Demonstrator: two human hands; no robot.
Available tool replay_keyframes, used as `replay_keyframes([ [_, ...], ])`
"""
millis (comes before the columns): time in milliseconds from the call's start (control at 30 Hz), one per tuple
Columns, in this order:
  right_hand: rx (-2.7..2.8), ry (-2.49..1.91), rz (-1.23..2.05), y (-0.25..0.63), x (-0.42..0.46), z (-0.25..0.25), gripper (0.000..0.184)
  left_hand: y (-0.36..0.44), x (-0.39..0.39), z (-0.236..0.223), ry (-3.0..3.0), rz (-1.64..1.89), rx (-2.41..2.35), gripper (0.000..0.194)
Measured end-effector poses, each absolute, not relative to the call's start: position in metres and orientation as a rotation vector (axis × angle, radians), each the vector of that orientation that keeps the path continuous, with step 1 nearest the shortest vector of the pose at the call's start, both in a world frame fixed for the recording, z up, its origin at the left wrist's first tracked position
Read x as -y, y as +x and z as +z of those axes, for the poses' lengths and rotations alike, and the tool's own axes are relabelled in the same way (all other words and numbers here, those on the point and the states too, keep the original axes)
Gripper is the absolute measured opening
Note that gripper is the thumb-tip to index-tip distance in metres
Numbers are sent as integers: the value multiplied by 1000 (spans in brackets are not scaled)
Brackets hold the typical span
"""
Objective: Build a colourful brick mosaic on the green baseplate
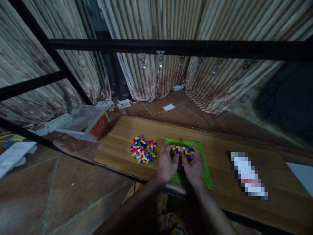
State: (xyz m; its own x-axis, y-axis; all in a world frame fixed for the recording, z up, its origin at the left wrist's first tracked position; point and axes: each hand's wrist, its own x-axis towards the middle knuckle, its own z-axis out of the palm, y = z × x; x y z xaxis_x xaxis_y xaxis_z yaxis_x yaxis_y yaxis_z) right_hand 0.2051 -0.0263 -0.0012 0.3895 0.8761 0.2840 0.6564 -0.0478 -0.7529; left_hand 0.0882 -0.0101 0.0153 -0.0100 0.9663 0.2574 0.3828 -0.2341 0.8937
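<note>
At the left edge, on the brown tiled floor (70, 195), lies a white slab-like object (17, 156). Right of it and farther off, a clear plastic open bin (77, 135) with an orange printed label (99, 126) stands beside the left end of a long, low wood-grained table (112, 138); small green pieces (86, 126) show inside. On the table's left part, a loose heap of small multicoloured plastic bricks (143, 151) lies just beyond the reach of your left hand (168, 165). That hand closes narrowly on the left end of a compact, oblong multicoloured brick assembly (183, 151), its thumb on the near side. The assembly is over the far part of a bright green studded square baseplate (206, 168); whether it touches the studs cannot be told, since your hands cover its near face. Your right hand (195, 169) grips the right end likewise, its thumb near the left one. Farther right on the table lies an elongated, mostly white object (248, 176), its details obscured by pixelation. At the far right rests a dark blue-black bulky form (288, 98).
</note>
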Motion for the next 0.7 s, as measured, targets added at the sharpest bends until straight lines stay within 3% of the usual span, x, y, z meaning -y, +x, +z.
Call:
replay_keyframes([
  [233,1174,-1776,401,221,44,-2,68,4,-4,30,1855,1320,-1626,24],
  [400,1134,-1792,402,223,65,-2,56,-52,-24,26,2015,989,-1874,24],
  [700,1198,-1723,448,212,79,9,43,-31,-25,36,2228,470,-2050,21],
])
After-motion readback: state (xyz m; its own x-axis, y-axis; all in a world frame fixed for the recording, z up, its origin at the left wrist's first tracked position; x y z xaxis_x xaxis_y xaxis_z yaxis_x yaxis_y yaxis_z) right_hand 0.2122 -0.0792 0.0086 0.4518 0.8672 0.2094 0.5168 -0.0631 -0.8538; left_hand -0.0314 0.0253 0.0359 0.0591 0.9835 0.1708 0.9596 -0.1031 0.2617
